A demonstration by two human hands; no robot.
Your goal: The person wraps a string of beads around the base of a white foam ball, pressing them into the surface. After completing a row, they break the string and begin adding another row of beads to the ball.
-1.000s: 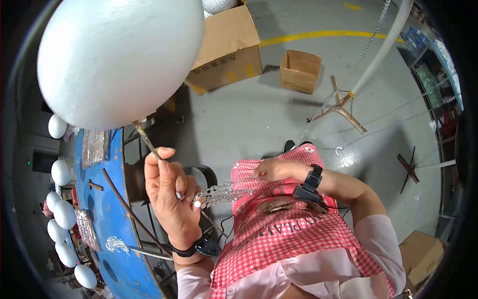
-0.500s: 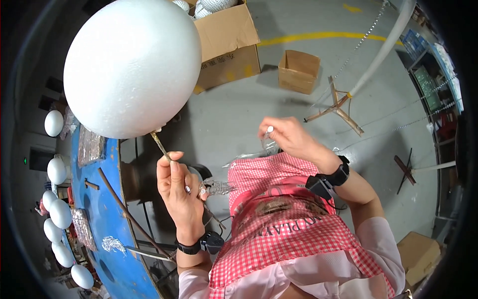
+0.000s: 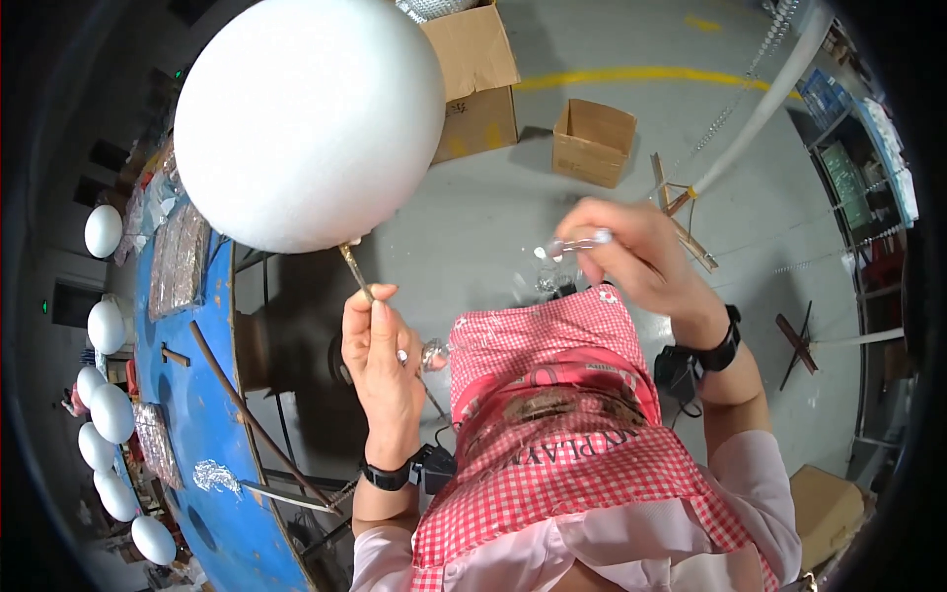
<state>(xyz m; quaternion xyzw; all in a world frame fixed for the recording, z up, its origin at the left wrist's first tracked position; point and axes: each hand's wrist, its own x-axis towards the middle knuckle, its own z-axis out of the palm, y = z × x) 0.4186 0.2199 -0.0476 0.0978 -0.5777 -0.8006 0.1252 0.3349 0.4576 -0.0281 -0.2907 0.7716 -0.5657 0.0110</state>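
A large white foam ball [image 3: 311, 123] sits on the end of a thin stick [image 3: 356, 270]. My left hand [image 3: 380, 365] is closed round that stick below the ball, thumb and forefinger pinching it. A shiny clear-silver strand [image 3: 434, 353] gathers at the left fingers, and a small white-silver spot shows by the palm. My right hand [image 3: 636, 259], raised over the apron's far edge, pinches a shiny silver strip [image 3: 582, 241]. Blurred glinting bits [image 3: 547, 281] hang below the right fingers; whether they join the strip I cannot tell.
At the left, a blue table [image 3: 212, 385] carries bundles of shiny strips [image 3: 180, 261], silver scraps [image 3: 217, 478] and a brown rod [image 3: 232, 390]. Several smaller white balls [image 3: 111, 414] stand beyond it. Cardboard boxes [image 3: 594, 143] and a wooden-footed pole stand [image 3: 686, 212] are ahead.
The ball, stick and my left hand have shifted right. My right hand has moved right and turned, with the silver strip now showing at its fingers. The strand by my left hand looks shorter.
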